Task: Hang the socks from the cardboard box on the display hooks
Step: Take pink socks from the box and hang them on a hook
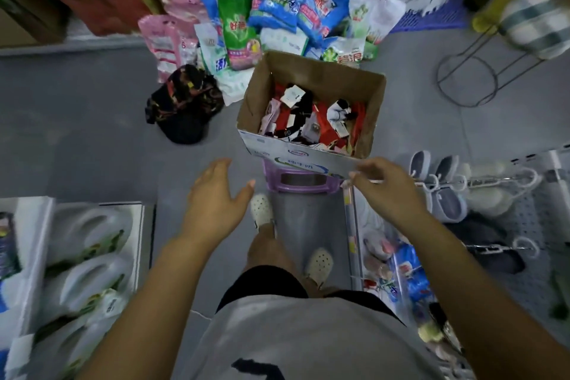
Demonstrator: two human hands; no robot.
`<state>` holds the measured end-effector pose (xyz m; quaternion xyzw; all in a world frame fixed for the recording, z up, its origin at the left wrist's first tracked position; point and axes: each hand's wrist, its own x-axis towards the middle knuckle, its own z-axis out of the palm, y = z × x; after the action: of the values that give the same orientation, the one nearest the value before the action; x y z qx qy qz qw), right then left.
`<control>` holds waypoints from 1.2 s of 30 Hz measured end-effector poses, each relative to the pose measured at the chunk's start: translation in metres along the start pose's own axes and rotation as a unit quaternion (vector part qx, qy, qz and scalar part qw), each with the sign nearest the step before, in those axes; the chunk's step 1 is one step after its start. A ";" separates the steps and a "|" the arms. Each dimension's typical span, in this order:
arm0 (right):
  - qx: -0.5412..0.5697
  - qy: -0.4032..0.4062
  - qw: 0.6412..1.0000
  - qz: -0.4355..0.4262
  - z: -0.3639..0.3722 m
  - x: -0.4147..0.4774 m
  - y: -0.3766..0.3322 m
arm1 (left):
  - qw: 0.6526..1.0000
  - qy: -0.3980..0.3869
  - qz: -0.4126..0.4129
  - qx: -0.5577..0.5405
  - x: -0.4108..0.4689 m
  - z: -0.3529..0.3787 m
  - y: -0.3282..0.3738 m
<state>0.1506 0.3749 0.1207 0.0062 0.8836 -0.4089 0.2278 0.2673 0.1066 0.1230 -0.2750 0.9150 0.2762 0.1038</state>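
An open cardboard box (320,71) stands on a purple stool (296,183) in the aisle in front of me. Inside lie several packaged socks (311,120), red, black and white with card tags. My left hand (216,194) hovers open, palm down, left of the stool and holds nothing. My right hand (385,185) hangs with loosely curled fingers just over the box's near right corner, with nothing plainly in it. Display hooks (499,180) stick out from a pegboard (543,219) on the right, carrying slippers.
Detergent bags (277,15) are piled on the floor behind the box, with a dark patterned bag (185,102) to its left. A wire stand (468,83) is at the back right. Shelves with white jugs (86,256) flank me on the left. My feet in white clogs (262,210) are below.
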 end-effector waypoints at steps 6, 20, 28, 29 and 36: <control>0.042 0.051 0.996 0.062 0.025 0.084 -0.020 | 0.993 -0.063 0.053 0.084 0.129 0.005 0.009; 0.054 -0.076 0.950 0.300 0.134 0.290 0.022 | 0.973 -0.124 -0.155 -0.114 0.310 0.080 0.006; 0.044 -0.051 0.936 0.344 0.207 0.346 0.062 | 0.996 -0.036 -0.067 -0.055 0.306 0.099 -0.005; 0.036 -0.033 0.942 0.332 0.212 0.345 0.068 | 0.996 -0.033 -0.064 -0.051 0.306 0.100 -0.006; 0.096 -0.008 0.950 0.298 0.199 0.331 0.071 | 0.997 -0.025 -0.061 -0.038 0.306 0.103 -0.007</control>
<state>-0.0531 0.2198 -0.1766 0.2874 0.7966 -0.4051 0.3445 0.0222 0.0233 -0.0695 -0.3268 0.8826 0.3105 0.1332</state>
